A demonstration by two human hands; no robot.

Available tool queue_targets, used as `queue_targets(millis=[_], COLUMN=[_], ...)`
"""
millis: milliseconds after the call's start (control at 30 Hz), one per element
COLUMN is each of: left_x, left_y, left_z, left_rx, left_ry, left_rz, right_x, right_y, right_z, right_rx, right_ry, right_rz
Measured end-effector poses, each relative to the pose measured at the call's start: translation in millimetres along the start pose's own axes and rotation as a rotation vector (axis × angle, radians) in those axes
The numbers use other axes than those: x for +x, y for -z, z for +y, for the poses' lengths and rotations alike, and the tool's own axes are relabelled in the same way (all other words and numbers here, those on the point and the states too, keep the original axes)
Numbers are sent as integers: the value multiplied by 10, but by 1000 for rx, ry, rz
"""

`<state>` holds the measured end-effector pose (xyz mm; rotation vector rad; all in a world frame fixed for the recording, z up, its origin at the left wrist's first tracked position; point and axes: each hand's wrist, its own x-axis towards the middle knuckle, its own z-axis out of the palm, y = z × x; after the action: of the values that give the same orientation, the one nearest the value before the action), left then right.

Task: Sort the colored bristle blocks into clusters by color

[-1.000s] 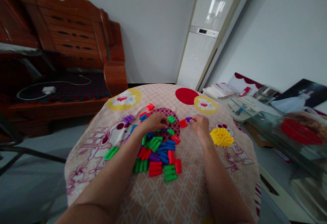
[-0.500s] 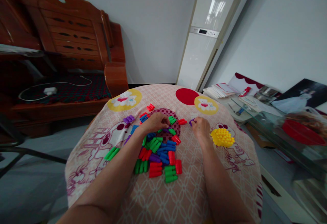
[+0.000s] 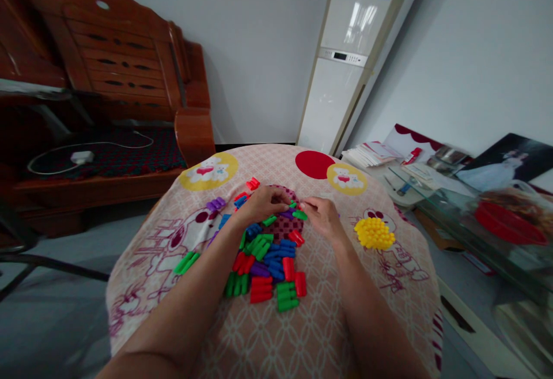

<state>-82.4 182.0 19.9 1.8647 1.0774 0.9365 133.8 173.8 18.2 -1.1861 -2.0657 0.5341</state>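
My left hand (image 3: 271,201) is closed in a pinch over the middle of the table, with a purple toy block (image 3: 286,213) at its fingertips. A green block (image 3: 299,215) lies against the purple one's right end; whether they are joined is too small to tell. My right hand (image 3: 323,214) is closed just to the right, its fingertips meeting at a small red block, mostly hidden by the fingers. Another green block (image 3: 269,220) is below my left hand. Ribbed blue blocks (image 3: 276,261), red blocks (image 3: 261,290) and green blocks (image 3: 287,296) lie in a loose pile nearer me.
A patterned cloth (image 3: 319,321) covers the round table. Yellow knobbly blocks (image 3: 374,233) sit together at the right. Purple blocks (image 3: 215,204) and a green block (image 3: 186,262) lie left. A glass side table (image 3: 458,223) stands right, a wooden bench (image 3: 116,79) behind left.
My right hand has moved left towards my left hand, leaving a purple block behind it. My left hand has raised slightly up and right, and the purple and green blocks have shifted with it.
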Motion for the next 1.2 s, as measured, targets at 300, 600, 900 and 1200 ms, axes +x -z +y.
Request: queue_targets(millis=[300, 600, 900, 1200], left_x=[-42, -45, 11, -76], left_y=[109, 163, -54, 347], left_z=[-3, 22, 26, -41], left_rx=[-102, -227, -158, 73], left_ry=[83, 86, 18, 73], left_rz=[-59, 3, 20, 229], right_x=[-32, -19, -17, -35], right_y=[-175, -216, -204, 397], right_z=[35, -5, -59, 295], right_rx=[589, 557, 550, 223], right_ry=[-348, -224, -265, -372], right_rz=[-261, -146, -237, 89])
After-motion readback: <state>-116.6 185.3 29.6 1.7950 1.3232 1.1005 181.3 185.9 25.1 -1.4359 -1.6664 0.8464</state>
